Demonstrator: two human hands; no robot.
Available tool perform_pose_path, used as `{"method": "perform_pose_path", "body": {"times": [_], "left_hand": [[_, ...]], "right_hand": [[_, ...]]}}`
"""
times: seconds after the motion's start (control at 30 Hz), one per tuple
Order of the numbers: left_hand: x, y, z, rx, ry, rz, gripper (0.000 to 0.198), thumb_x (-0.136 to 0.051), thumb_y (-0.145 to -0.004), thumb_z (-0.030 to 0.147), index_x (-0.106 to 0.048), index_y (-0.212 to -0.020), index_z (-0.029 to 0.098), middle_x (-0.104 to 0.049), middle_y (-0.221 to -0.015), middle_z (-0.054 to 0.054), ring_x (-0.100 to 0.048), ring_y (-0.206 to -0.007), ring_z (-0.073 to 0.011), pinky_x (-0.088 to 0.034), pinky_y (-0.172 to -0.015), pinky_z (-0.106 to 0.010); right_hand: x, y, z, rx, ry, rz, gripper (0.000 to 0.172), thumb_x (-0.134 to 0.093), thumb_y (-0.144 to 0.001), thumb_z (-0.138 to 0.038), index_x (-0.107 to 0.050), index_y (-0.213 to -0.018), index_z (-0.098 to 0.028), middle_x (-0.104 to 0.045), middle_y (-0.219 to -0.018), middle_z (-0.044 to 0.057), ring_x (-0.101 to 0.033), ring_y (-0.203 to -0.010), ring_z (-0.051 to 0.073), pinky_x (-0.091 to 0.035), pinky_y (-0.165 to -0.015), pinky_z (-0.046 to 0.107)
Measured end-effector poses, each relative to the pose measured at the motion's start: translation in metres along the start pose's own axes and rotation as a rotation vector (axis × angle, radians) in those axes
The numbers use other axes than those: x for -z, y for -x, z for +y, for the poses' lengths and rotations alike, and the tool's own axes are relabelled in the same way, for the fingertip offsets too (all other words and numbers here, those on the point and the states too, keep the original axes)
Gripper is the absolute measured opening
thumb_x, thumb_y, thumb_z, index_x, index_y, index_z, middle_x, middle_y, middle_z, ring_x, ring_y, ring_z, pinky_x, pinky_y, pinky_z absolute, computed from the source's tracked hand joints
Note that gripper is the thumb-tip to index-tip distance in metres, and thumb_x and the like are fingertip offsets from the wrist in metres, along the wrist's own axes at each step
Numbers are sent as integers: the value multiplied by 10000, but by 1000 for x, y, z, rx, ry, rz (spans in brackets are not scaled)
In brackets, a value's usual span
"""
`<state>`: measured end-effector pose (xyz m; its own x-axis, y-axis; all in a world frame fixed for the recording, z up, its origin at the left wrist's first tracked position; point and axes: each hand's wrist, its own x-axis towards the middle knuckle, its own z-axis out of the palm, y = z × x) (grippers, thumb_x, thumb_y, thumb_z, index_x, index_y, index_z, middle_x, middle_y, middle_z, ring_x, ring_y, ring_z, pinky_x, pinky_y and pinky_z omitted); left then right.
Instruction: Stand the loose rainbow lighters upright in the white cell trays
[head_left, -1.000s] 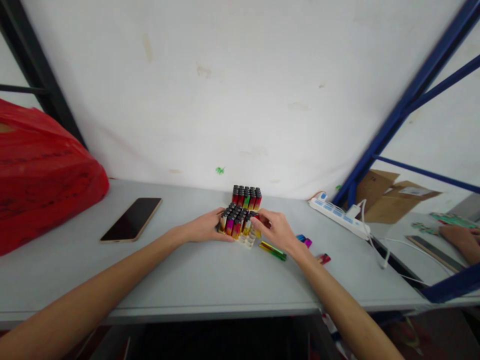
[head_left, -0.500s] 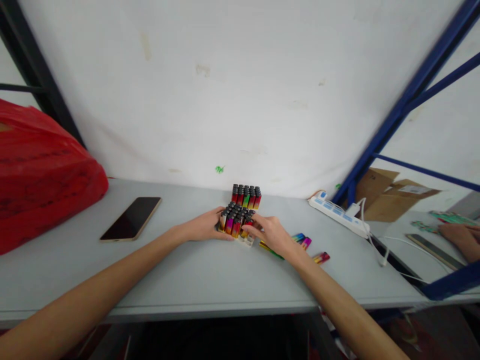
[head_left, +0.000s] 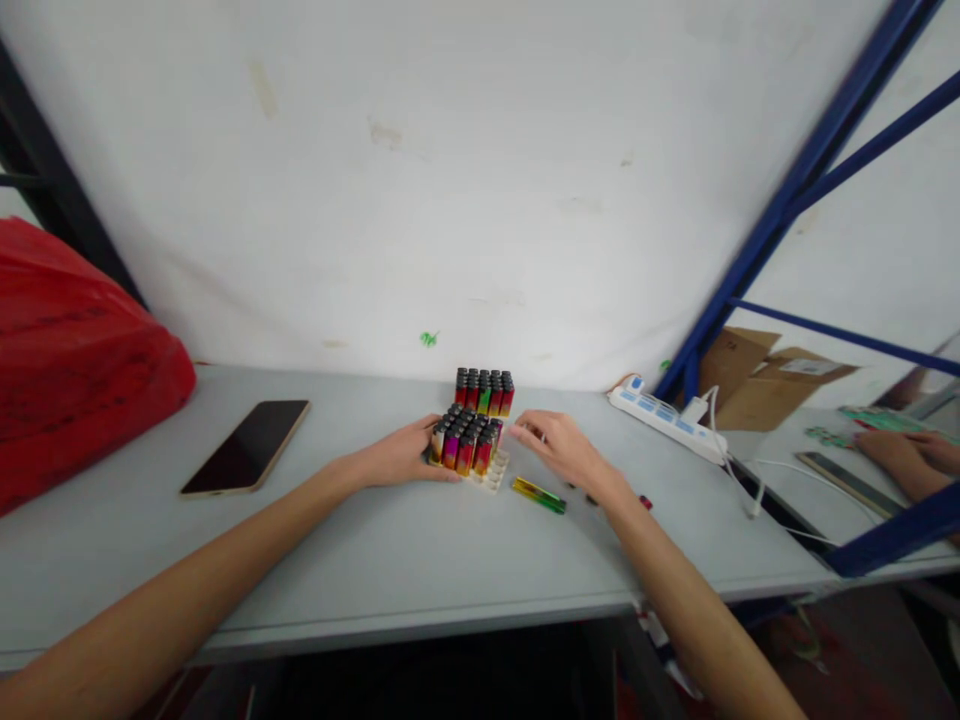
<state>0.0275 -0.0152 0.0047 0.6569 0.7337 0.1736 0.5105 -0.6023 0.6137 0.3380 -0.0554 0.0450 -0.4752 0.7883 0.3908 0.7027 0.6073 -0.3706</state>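
Note:
Upright lighters [head_left: 465,455] with black tops stand packed in a pale tray [head_left: 489,480], whose right-hand holes hold none. My left hand [head_left: 409,452] grips the left side of this filled tray, thumb along the front. Just right of the tray hovers my right hand [head_left: 559,447], fingers loosely bent and parted from the thumb, with nothing visible in them. A yellow-green lighter [head_left: 540,495] lies on the table below it. The red end of another lighter [head_left: 646,502] shows beyond my right wrist, which covers other loose lighters.
A second upright block of lighters [head_left: 485,392] stands behind the tray near the wall. On the left are a phone [head_left: 247,447] and a red plastic bag [head_left: 82,370]. A white power strip [head_left: 667,424] with cables lies at right. Another person's hands [head_left: 904,460] show beyond the blue frame [head_left: 750,250].
My right hand has come off the lighters in the tray and moved right, its fingers loosening. My left hand stays on the tray. The view has shifted slightly.

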Motion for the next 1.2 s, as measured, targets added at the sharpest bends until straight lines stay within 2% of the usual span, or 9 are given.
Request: {"method": "perform_pose_path", "body": {"times": [0.07,0.2,0.33,0.47,0.57,0.8,0.97,1.1,1.2], "left_hand": [[0,0,2,18,7,-7,893,-852,-783,713,-597,-1494,236,-662,-1492,-89,-622,-1356,-365,-470,-1210,-419],[1,0,4,58,-16,-14,866,-855,-772,715,-632,-1448,222,-647,-1509,-97,-623,-1361,-366,-425,-1253,-424],[1,0,4,37,-9,-5,849,-855,-782,701,-630,-1459,241,-681,-1470,-86,-650,-1329,-358,-463,-1226,-420],[1,0,3,30,-31,-1,792,-861,-772,702,-687,-1392,240,-680,-1469,-84,-655,-1317,-367,-446,-1243,-432],[1,0,4,18,-34,3,800,-857,-785,694,-674,-1411,231,-667,-1487,-85,-647,-1333,-362,-441,-1245,-423],[0,0,1,15,-26,2,844,-867,-787,679,-618,-1461,236,-672,-1485,-85,-638,-1344,-351,-455,-1228,-412],[-1,-2,-5,8,-52,-7,842,-858,-776,702,-647,-1432,218,-639,-1508,-104,-648,-1324,-361,-455,-1232,-418],[-1,-2,-3,0,-28,-1,824,-861,-787,675,-644,-1438,218,-644,-1502,-106,-649,-1328,-360,-465,-1224,-426],[0,0,2,-2,-1,5,803,-862,-799,657,-644,-1440,224,-657,-1493,-101,-637,-1355,-353,-468,-1219,-416]], "right_hand": [[25,5,21,-74,16,-30,497,-466,-1105,-570,-752,-969,-187,-753,-862,73,-650,-765,198,-472,-750,315],[69,32,66,-252,-59,-283,387,-664,-963,-518,-795,-1091,-177,-794,-1072,128,-734,-925,254,-561,-839,356],[85,61,85,-306,-82,-345,468,-730,-881,-525,-807,-1212,-204,-759,-1265,147,-711,-1142,315,-586,-929,403],[74,70,84,-268,-107,-387,432,-752,-865,-567,-834,-1101,-214,-756,-1208,127,-701,-1143,311,-566,-994,411],[61,65,83,-265,-163,-331,433,-759,-864,-604,-787,-1008,-197,-757,-1116,110,-706,-1039,279,-575,-915,391],[45,27,72,-240,-536,-30,469,-816,-849,-627,-728,-987,-187,-683,-819,20,-593,-701,162,-504,-677,311],[28,-13,41,-267,-956,300,480,-838,-811,-677,-677,-888,-231,-650,-830,-13,-592,-746,144,-517,-703,280],[8,-26,8,-271,-1216,157,519,-827,-828,-693,-561,-972,-270,-687,-851,-22,-657,-738,162,-561,-715,319],[-7,-24,-8,-236,-1192,75,534,-786,-857,-720,-513,-964,-274,-580,-700,-69,-563,-609,137,-528,-608,283]]}}
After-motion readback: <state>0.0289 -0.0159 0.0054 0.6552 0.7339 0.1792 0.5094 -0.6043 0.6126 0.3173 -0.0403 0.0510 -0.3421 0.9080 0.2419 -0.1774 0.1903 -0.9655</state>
